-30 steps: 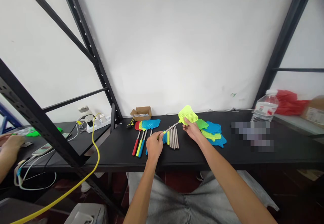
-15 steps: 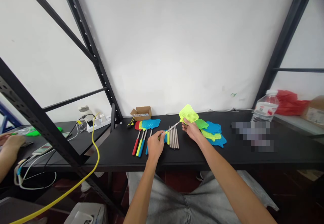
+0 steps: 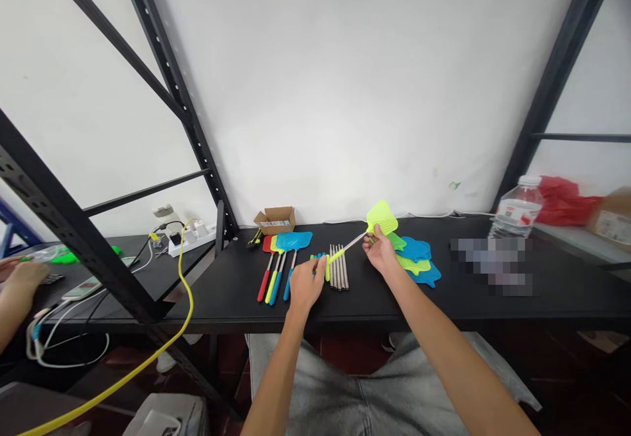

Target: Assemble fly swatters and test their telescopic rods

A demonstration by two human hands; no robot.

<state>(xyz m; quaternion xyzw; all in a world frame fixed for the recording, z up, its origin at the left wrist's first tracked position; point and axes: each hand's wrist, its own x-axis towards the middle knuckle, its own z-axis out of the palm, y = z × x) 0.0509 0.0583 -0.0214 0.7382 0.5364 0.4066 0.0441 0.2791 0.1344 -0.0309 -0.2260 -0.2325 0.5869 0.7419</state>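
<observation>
A yellow fly swatter [image 3: 383, 216] with a metal rod is held slanting above the table, its head up and to the right. My left hand [image 3: 306, 281] is closed around its yellow handle. At the other end, my right hand [image 3: 380, 250] pinches the swatter near the base of its head. Below the rod lies a row of loose metal rods [image 3: 340, 271], beside blue and yellow handles partly hidden by my left hand. Loose swatter heads [image 3: 417, 249] in blue, green and yellow overlap under and beyond my right hand. Several fly swatters [image 3: 294, 242] with red, yellow and blue handles lie at left.
A small cardboard box [image 3: 275, 219] stands near the wall. On the right is a water bottle [image 3: 517, 209] beside a red bag [image 3: 564, 200]. A yellow cable [image 3: 190, 291] hangs past the shelf post. Another person's hand [image 3: 22, 281] is at far left.
The yellow swatter has shifted up and right, and its yellow handle now shows beyond my left hand. My right hand has moved slightly right along with the head.
</observation>
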